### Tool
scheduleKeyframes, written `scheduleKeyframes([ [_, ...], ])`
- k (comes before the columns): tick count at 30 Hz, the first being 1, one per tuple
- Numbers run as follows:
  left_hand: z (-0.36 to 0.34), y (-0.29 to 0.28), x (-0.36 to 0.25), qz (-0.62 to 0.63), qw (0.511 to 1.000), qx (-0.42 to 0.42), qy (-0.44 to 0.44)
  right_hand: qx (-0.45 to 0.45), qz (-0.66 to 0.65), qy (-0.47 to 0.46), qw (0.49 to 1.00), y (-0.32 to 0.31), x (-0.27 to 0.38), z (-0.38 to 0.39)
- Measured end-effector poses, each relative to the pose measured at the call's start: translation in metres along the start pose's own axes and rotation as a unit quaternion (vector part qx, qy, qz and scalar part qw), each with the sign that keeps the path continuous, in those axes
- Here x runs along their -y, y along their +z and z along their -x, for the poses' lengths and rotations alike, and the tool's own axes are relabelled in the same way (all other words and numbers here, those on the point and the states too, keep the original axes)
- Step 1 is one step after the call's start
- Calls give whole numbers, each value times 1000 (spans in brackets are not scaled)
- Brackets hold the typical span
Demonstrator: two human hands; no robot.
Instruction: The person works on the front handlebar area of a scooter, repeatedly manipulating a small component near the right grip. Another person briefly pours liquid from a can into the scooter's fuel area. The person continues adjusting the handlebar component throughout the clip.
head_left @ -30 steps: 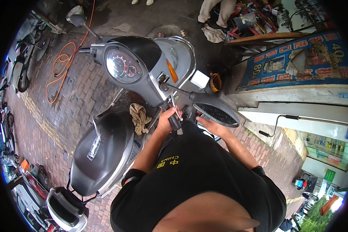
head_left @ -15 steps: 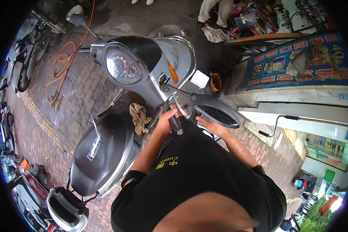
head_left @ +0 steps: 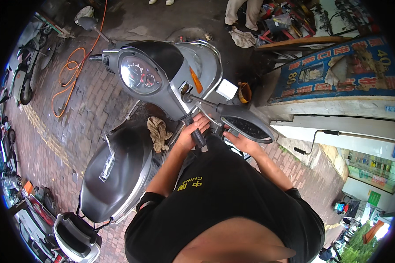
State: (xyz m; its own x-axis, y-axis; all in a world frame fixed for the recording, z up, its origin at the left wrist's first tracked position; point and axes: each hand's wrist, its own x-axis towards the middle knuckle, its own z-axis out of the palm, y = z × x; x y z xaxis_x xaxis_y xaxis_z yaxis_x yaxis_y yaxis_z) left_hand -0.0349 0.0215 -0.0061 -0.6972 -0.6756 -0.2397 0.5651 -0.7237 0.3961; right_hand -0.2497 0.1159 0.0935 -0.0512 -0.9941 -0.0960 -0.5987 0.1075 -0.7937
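Observation:
A grey scooter fills the middle, with its round-faced dial [head_left: 139,74] and black seat [head_left: 116,175]. My left hand [head_left: 191,133] is closed around the black handlebar grip [head_left: 198,136], its fingers reaching over toward the silver brake lever [head_left: 211,117]. Under the black rear-view mirror [head_left: 246,127] is my right hand [head_left: 240,143], fingers stretched toward the lever's end and apart; nothing shows in them. The mirror hides part of that hand. A beige rag [head_left: 158,133] hangs between seat and handlebar.
An orange hose [head_left: 70,83] lies coiled on the brick paving at left. Parked scooters [head_left: 24,81] line the left edge. A blue sign board [head_left: 338,70] stands at right, with tools and parts [head_left: 285,22] behind it. Another person's legs [head_left: 245,13] show at the top.
The brake lever now sits farther from the grip. My left fingers have spread outward toward it, while my right hand has shifted only slightly.

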Motion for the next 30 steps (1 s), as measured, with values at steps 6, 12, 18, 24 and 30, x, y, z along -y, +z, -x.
scheduleKeyframes([
  [6, -1, -14, 1, 41, 998, -20, -38, 50, 24, 70, 996, -1, 5, 2],
  [12, -2, -8, 5, 40, 999, -2, -7, -21, 28, -9, 999, -3, 4, 2],
  [18, -5, -11, -2, 41, 997, 54, -31, -13, 24, 8, 1000, -1, 5, 4],
  [24, 0, -14, -1, -49, 999, -12, -11, -31, 30, -8, 999, -3, 2, 4],
  [30, -4, 3, -1, 53, 998, 44, -11, -33, 33, -28, 999, 0, 1, 4],
])
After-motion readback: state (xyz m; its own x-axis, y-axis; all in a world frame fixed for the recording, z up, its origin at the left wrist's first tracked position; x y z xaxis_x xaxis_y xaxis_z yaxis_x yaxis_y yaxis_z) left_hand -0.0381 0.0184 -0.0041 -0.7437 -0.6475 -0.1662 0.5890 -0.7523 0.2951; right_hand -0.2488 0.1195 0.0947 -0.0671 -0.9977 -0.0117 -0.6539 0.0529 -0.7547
